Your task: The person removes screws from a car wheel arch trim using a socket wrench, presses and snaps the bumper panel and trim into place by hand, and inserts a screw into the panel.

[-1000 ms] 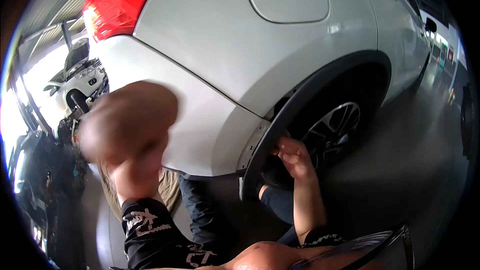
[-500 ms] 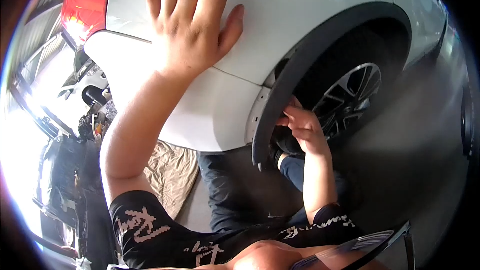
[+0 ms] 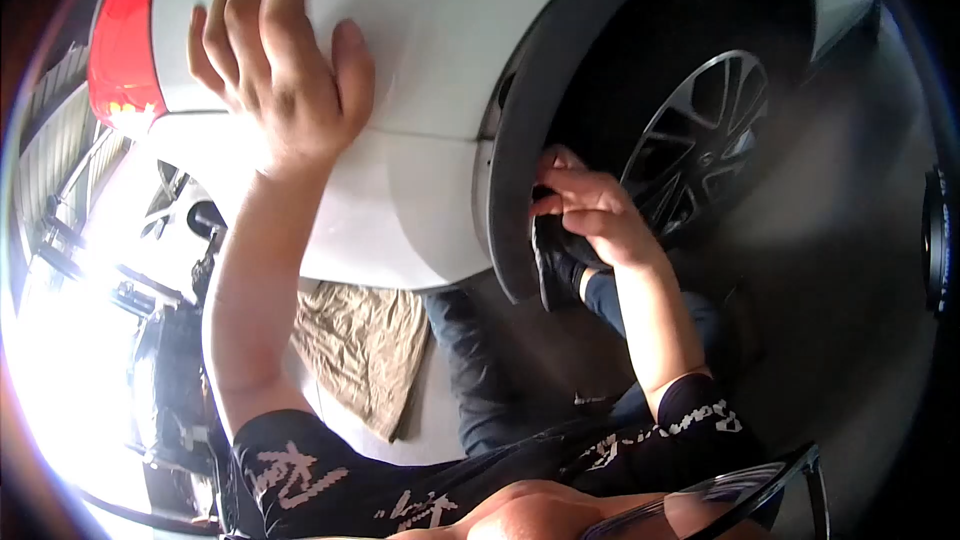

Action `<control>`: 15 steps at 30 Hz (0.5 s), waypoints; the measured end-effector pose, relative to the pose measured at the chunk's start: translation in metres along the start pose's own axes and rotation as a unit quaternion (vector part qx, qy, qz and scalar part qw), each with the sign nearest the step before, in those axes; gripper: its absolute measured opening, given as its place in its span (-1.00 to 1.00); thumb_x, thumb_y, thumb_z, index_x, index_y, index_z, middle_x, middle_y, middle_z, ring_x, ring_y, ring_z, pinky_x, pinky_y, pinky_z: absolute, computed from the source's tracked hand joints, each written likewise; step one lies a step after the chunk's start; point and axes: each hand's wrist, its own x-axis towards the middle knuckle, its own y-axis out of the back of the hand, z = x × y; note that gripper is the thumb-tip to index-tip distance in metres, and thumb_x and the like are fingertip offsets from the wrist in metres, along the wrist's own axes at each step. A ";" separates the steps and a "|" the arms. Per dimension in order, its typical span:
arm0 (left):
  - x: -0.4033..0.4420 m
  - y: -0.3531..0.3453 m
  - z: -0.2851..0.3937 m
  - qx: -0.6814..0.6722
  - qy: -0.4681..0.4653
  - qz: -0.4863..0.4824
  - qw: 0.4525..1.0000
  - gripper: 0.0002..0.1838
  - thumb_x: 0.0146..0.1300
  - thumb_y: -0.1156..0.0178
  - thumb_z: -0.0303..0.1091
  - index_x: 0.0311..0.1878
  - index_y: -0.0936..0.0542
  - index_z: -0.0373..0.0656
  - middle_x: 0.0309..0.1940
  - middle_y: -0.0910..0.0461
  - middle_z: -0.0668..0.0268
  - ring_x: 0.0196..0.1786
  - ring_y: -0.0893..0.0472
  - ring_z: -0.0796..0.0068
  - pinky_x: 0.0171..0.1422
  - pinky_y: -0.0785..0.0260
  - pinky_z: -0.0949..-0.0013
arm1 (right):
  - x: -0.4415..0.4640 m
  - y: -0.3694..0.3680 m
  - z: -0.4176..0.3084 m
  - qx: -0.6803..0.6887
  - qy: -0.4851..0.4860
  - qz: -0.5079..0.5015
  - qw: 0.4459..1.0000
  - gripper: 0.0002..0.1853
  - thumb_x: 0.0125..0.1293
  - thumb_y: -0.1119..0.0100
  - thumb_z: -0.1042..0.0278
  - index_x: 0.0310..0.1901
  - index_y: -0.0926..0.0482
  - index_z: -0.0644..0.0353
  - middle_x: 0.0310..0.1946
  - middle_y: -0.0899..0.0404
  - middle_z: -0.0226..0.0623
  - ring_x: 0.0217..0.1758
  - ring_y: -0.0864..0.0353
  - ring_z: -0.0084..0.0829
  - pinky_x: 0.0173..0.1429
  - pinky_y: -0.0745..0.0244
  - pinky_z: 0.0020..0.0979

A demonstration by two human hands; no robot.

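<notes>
My left hand point(image 3: 285, 80) is spread over the white body panel point(image 3: 420, 30) of a car, just above the seam with the bumper point(image 3: 400, 205) and to the right of the red tail light point(image 3: 125, 40). It holds nothing. Black wheel arch trim point(image 3: 518, 175) curves around the wheel opening. At its lower part my right hand point(image 3: 590, 202) has curled fingers at the inner edge, the fingertips partly hidden behind the trim. A narrow strip of bumper edge shows beside the trim.
The wheel point(image 3: 700, 145) with its tyre sits right of my right hand. A crumpled beige cloth point(image 3: 360, 350) lies on the floor below the bumper. My bent legs point(image 3: 470, 360) are under the car's corner. Dark car parts point(image 3: 175, 370) stand at the left in bright light.
The view has shifted. The trim now sits closer to the bumper edge, covering more of the strip with holes. My left hand's fingers are more spread and nearer the tail light.
</notes>
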 end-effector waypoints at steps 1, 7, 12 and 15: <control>-0.001 0.001 -0.005 -0.017 -0.050 -0.003 0.999 -0.43 0.40 -0.14 -0.20 0.40 -0.51 -0.28 0.33 -0.57 0.21 0.36 -0.51 0.26 0.53 -0.12 0.01 | 0.001 -0.004 0.000 0.007 0.014 -0.001 1.000 -0.42 0.38 -0.25 0.19 0.36 -0.59 0.31 0.32 -0.45 -0.18 0.39 -0.52 -0.27 0.40 -0.59 -0.16; 0.009 -0.003 -0.002 -0.013 -0.066 -0.011 0.998 -0.47 0.23 -0.17 -0.32 0.28 -0.55 -0.27 0.14 -0.60 0.07 0.19 -0.55 0.05 0.41 -0.21 0.00 | 0.003 -0.037 0.010 -0.084 0.007 0.308 0.948 -0.54 0.52 -0.05 0.32 0.34 -0.54 0.38 0.20 -0.61 -0.13 0.31 -0.57 -0.31 0.38 -0.48 -0.22; 0.001 -0.014 0.003 -0.053 -0.009 -0.003 0.999 -0.50 0.18 -0.16 -0.38 0.23 -0.57 -0.25 0.11 -0.59 0.01 0.17 -0.55 -0.06 0.41 -0.22 -0.09 | 0.004 -0.063 -0.028 -0.371 0.304 0.038 0.876 -0.93 0.22 -0.24 0.45 -0.30 -0.54 0.10 -0.32 -0.61 -0.21 -0.30 -0.61 -0.34 -0.25 -0.49 -0.29; 0.004 -0.008 0.001 -0.050 0.046 -0.030 0.997 -0.44 0.16 -0.22 -0.37 0.27 -0.55 -0.27 0.11 -0.59 0.00 0.17 -0.54 -0.05 0.41 -0.22 -0.09 | 0.037 -0.111 -0.071 -0.356 0.287 -0.220 0.861 -0.82 0.06 -0.30 0.34 -0.52 -0.44 0.00 -0.50 -0.50 -0.40 -0.54 -0.50 -0.33 -0.50 -0.36 -0.32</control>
